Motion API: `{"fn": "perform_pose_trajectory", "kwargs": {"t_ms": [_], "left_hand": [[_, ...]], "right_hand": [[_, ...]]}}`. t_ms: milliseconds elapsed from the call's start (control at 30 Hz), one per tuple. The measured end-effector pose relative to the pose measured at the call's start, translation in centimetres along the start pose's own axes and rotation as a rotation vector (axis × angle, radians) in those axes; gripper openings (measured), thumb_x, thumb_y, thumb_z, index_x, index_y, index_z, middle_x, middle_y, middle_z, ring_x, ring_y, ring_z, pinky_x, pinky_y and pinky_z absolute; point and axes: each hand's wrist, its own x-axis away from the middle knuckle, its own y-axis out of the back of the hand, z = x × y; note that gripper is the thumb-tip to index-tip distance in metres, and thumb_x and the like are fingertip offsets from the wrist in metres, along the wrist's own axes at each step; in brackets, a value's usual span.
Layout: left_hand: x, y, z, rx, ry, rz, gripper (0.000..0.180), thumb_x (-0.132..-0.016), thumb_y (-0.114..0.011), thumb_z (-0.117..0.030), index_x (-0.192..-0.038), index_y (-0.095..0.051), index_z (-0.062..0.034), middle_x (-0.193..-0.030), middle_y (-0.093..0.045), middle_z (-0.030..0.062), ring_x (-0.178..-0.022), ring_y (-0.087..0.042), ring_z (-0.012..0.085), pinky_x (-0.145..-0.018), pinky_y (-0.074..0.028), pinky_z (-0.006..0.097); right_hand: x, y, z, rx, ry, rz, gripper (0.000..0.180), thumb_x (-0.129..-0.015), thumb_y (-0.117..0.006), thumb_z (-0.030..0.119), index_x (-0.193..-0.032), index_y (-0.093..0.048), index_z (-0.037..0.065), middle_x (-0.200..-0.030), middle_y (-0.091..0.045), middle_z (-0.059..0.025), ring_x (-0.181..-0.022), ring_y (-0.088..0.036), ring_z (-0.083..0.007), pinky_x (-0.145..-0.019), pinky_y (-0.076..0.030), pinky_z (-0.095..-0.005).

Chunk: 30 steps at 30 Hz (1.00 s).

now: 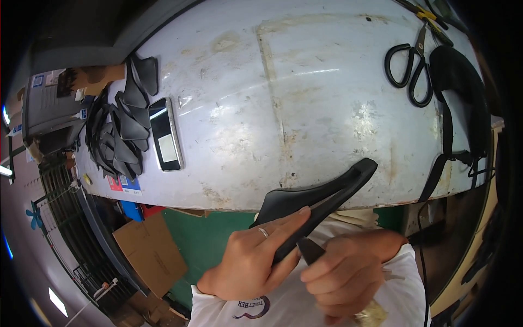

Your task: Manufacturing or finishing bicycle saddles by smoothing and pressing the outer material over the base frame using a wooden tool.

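Observation:
My left hand (250, 256) is closed on a long black leather-like piece (348, 182), folded along its length, its far end resting on the table's front edge. The fingers lie across the near part of the piece, and a ring shows on one of them. Close beside it, my right hand (346, 275) is wrapped round a tool with a dark flat tip (310, 250) and a yellowish end (373, 315). The tip is near the piece's lower edge; I cannot tell whether they touch. My fingers hide the middle of the tool.
Several black cut pieces (133, 128) are heaped at the left of the worn white table (229, 109), beside a phone (165, 133). Black-handled scissors (419, 71) lie at the far right, next to a black strapped item (463, 76). A cardboard box (150, 253) stands below, left.

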Motion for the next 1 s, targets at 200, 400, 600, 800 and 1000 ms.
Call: {"fn": "perform_pose_trajectory", "kwargs": {"t_ms": [200, 400, 600, 800, 1000], "left_hand": [[-0.1, 0.0, -0.2, -0.011, 0.009, -0.022, 0.051, -0.083, -0.065, 0.000, -0.133, -0.068, 0.0077, -0.119, -0.076, 0.0275, -0.097, -0.080, 0.0348, -0.085, -0.062, 0.035], [-1.7, 2.9, -0.3, -0.016, 0.073, 0.213, 0.048, -0.087, -0.067, -0.003, -0.134, -0.071, 0.0036, -0.081, -0.074, 0.0146, -0.057, -0.066, 0.0204, -0.058, -0.052, 0.031], [-2.3, 4.5, -0.8, -0.090, 0.199, 0.285, 0.046, -0.093, -0.078, -0.014, -0.137, -0.070, -0.0035, -0.083, -0.074, 0.0147, -0.057, -0.065, 0.0270, -0.056, -0.052, 0.037], [-2.8, 3.3, -1.4, -0.114, 0.103, 0.045, 0.036, -0.089, -0.084, -0.013, -0.121, -0.074, -0.0004, -0.090, -0.077, 0.0157, -0.066, -0.073, 0.0253, -0.060, -0.056, 0.034], [-4.0, 0.2, -3.6, -0.791, -0.098, -0.128, 0.038, -0.082, -0.090, -0.026, -0.109, -0.077, -0.0018, -0.084, -0.071, 0.0076, -0.072, -0.069, 0.0224, -0.076, -0.056, 0.038]], "right_hand": [[0.8, 0.2, 0.9, -0.002, -0.153, -0.010, 0.024, -0.094, -0.080, 0.012, -0.080, -0.066, -0.001, -0.079, -0.068, -0.0135, -0.067, -0.067, -0.0280, -0.065, -0.062, -0.0433], [2.2, 0.1, -0.6, 0.115, 0.016, -0.020, 0.023, -0.094, -0.076, 0.011, -0.078, -0.067, -0.002, -0.077, -0.067, -0.0127, -0.068, -0.068, -0.0277, -0.064, -0.062, -0.0439], [3.3, 4.2, 1.8, 0.219, -0.106, 0.119, 0.018, -0.089, -0.074, 0.002, -0.077, -0.064, -0.006, -0.076, -0.064, -0.0150, -0.066, -0.065, -0.0322, -0.060, -0.059, -0.0473], [4.3, 6.3, 3.6, 0.351, -0.109, 0.172, 0.019, -0.087, -0.074, 0.004, -0.073, -0.063, -0.004, -0.072, -0.063, -0.0135, -0.065, -0.064, -0.0302, -0.060, -0.059, -0.0446], [4.9, 6.9, 5.2, 0.520, -0.125, 0.168, 0.017, -0.085, -0.076, 0.006, -0.075, -0.065, -0.003, -0.074, -0.065, -0.0129, -0.065, -0.065, -0.0299, -0.064, -0.061, -0.0444]]}}
